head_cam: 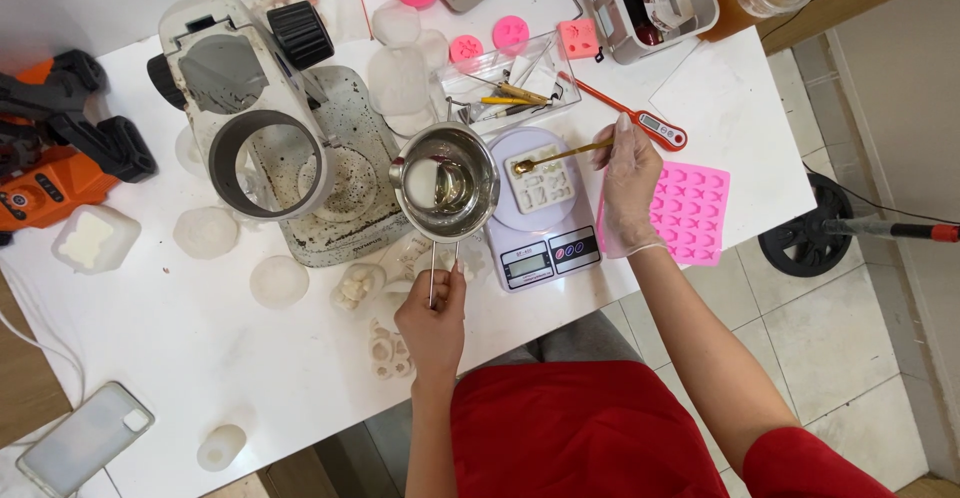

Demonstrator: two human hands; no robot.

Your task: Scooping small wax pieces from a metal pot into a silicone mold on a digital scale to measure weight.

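Observation:
My left hand (433,318) grips the long handle of a small steel melting pot (446,182), held above the table with clear liquid inside. My right hand (628,186), in a clear glove, holds a gold spoon (560,155) whose bowl rests over a small white mould (541,179). The mould sits on a round-topped kitchen scale (540,250). Just right of that hand lies a pink silicone mould (695,210).
A grey-white machine with a ring opening (262,138) stands on a stained tray at left. A clear tray of tools (510,83), a red probe thermometer (640,118), pink moulds, white wax pieces, a phone (85,436) and an orange tool (50,158) lie around. The table's edge runs close to my lap.

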